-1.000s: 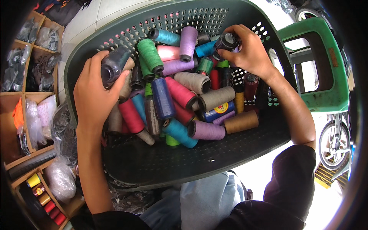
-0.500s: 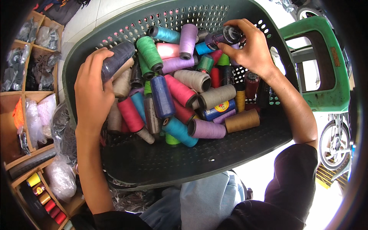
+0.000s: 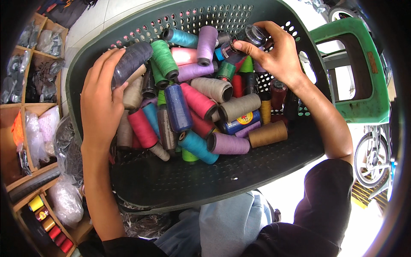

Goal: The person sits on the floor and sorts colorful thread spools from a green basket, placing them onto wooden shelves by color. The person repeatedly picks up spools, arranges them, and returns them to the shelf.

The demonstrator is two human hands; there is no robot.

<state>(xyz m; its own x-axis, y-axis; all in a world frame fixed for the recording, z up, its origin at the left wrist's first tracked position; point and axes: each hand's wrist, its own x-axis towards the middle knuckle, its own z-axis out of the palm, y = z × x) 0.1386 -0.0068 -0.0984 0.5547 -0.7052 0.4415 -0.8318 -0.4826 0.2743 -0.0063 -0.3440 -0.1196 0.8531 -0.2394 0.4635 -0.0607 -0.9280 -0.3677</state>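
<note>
A dark navy thread spool is gripped in my left hand, closed around it at the left rim of the basket. My right hand closes its fingers and thumb around a dark, plastic-wrapped thread spool at the far right of the pile; my thumb partly covers it. Between my hands, a dark green perforated basket holds many spools. Among them are a green spool, a lilac spool, a blue spool, a pink spool and a brown spool.
A wooden shelf with compartments of bagged goods stands at the left, with several small spools at its lower end. A green plastic stool is at the right, near a bicycle wheel. The basket is above my lap.
My right thumb has moved up and left over the dark spool, which has turned in my fingers. The left hand keeps its grip. The basket appears slightly further left in view.
</note>
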